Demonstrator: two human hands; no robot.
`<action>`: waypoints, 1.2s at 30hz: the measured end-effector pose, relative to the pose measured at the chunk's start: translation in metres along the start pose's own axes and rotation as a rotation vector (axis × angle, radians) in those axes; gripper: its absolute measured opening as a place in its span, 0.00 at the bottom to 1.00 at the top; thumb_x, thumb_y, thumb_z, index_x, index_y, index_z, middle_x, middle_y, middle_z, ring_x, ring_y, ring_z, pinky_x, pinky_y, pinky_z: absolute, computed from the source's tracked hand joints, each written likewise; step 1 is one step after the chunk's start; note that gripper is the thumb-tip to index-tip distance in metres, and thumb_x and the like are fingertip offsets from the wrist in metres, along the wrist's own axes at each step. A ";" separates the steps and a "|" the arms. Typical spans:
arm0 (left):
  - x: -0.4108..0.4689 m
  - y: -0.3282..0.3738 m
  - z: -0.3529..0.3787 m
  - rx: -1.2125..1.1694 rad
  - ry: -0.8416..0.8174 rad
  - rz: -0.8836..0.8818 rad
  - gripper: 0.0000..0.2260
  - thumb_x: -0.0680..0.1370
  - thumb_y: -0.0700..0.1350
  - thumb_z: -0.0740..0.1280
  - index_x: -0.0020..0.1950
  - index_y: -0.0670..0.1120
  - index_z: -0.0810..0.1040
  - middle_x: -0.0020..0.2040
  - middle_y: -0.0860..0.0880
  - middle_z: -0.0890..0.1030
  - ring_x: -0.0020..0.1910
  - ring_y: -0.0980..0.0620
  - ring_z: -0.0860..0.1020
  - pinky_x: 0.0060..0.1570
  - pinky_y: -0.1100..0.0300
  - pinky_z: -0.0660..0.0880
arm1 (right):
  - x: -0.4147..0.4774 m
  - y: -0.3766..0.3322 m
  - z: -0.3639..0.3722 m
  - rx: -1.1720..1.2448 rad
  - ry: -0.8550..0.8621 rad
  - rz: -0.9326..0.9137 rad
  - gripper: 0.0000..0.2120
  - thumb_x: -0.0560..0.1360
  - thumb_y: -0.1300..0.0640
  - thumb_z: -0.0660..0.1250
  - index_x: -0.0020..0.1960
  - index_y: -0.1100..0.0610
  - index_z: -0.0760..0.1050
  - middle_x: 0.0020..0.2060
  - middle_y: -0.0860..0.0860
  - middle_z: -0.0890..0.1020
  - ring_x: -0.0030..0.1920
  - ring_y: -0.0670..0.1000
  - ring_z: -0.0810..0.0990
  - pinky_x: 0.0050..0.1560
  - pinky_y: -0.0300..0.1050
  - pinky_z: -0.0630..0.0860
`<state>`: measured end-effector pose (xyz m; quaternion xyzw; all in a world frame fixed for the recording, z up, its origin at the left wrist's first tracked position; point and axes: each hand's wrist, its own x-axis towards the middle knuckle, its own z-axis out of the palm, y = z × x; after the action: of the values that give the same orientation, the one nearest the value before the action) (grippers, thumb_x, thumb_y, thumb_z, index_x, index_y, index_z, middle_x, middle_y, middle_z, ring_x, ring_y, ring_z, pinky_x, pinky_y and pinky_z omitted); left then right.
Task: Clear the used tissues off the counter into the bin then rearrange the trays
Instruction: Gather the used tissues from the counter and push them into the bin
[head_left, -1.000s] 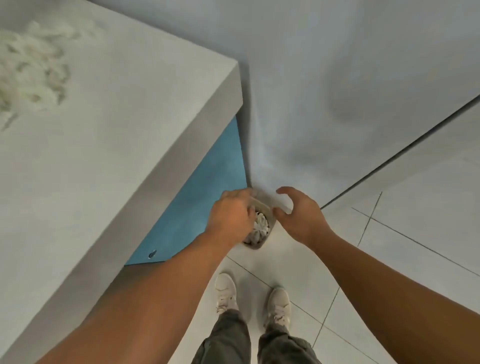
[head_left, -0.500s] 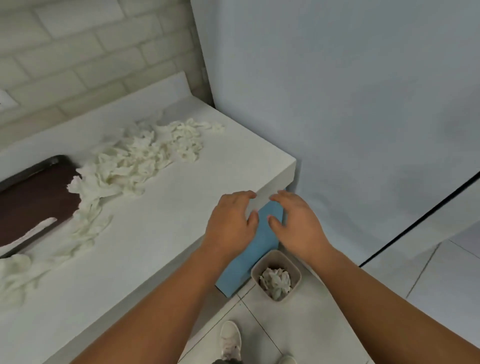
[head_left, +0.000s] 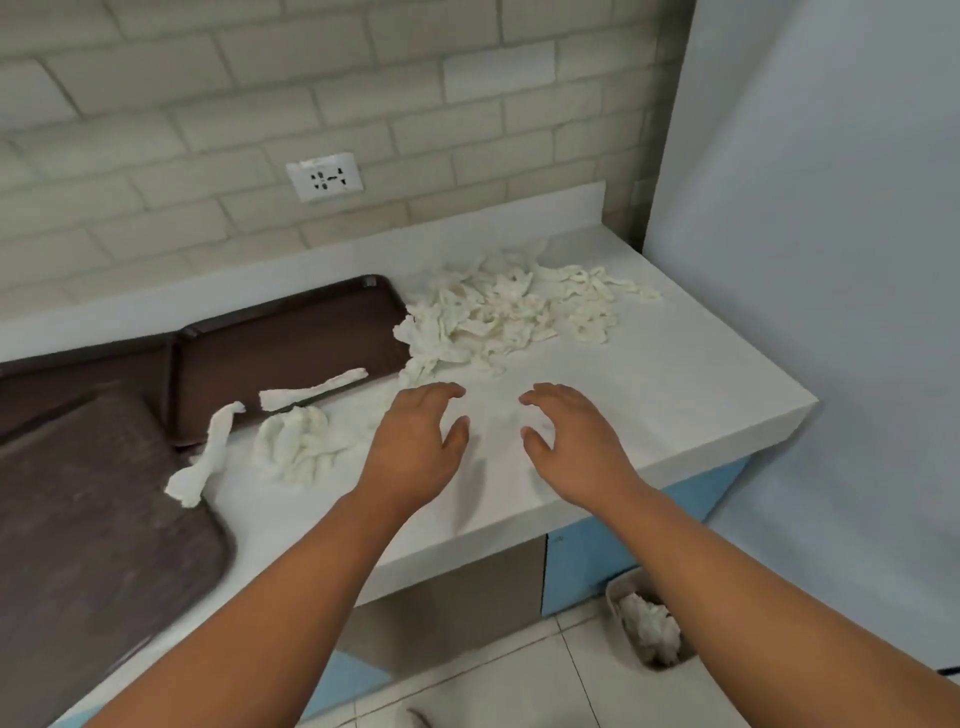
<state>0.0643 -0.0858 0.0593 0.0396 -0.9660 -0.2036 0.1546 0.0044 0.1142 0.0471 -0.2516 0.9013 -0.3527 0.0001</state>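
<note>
Both hands are hovering over a bare patch of the tabletop (head_left: 649, 395). The left grip (head_left: 415, 447) and the right grip (head_left: 576, 447) are each spread, fingers loosely curved, holding nothing. The big heap of tissues (head_left: 498, 312) is lying just beyond them, toward the far right corner. A smaller clump (head_left: 296, 441) is sitting at left, with one strip (head_left: 311, 389) lying across the far tray (head_left: 291, 343) and a twisted strip (head_left: 208, 457) reaching onto the near tray (head_left: 93, 519). The bin (head_left: 615, 587) is standing on the floor below the tabletop's right end and is holding some tissue.

The heap is all light shreds, so a hurried scoop is likely leaving bits behind or shedding them on the way. The bin's mouth looks small, so an overfull handful risks spilling onto the floor. The strips on the trays risk being overlooked and dragged along with them.
</note>
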 end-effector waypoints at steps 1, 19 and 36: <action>-0.004 -0.018 -0.010 0.003 0.003 -0.027 0.16 0.80 0.51 0.64 0.68 0.51 0.75 0.67 0.53 0.77 0.67 0.51 0.71 0.64 0.61 0.65 | 0.007 -0.014 0.011 0.003 -0.015 -0.018 0.19 0.79 0.54 0.64 0.69 0.52 0.72 0.71 0.49 0.71 0.74 0.49 0.63 0.71 0.39 0.57; -0.032 -0.294 -0.095 0.334 -0.150 -0.330 0.25 0.74 0.52 0.72 0.70 0.50 0.72 0.67 0.50 0.73 0.59 0.44 0.71 0.57 0.49 0.73 | 0.119 -0.174 0.216 0.020 -0.205 -0.107 0.17 0.78 0.53 0.64 0.66 0.52 0.74 0.63 0.49 0.77 0.65 0.49 0.73 0.66 0.44 0.70; -0.018 -0.317 -0.114 -0.002 0.035 -0.312 0.09 0.82 0.45 0.62 0.55 0.46 0.81 0.47 0.49 0.81 0.43 0.51 0.79 0.45 0.57 0.77 | 0.205 -0.188 0.245 -0.400 -0.270 -0.062 0.16 0.81 0.56 0.60 0.68 0.53 0.73 0.61 0.53 0.78 0.61 0.55 0.73 0.62 0.52 0.73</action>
<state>0.1213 -0.4166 0.0250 0.1927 -0.9450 -0.2253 0.1380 -0.0455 -0.2521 0.0185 -0.3191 0.9369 -0.1301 0.0598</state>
